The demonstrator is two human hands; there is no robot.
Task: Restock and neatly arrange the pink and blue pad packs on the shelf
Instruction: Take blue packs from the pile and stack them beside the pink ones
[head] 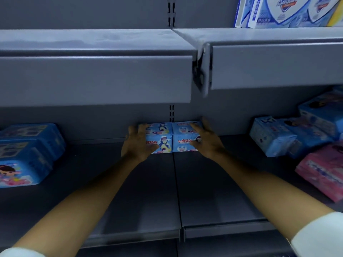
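Two blue pad packs stand side by side at the back of the grey shelf (pixel 148 191), against the rear wall. My left hand (pixel 136 142) grips the left blue pack (pixel 160 138) with fingers curled over its top left corner. On the right blue pack (pixel 182 138), my right hand (pixel 206 140) holds its right side, thumb on the front face. A stack of blue packs (pixel 27 151) lies at the shelf's left end. More blue packs (pixel 289 136) and a pink pack (pixel 323 171) lie jumbled at the right.
An upper shelf (pixel 96 78) overhangs close above my hands. Blue and white soap boxes (pixel 284 12) stand on the top shelf at the right. A seam (pixel 177 191) divides the two shelf boards under my arms.
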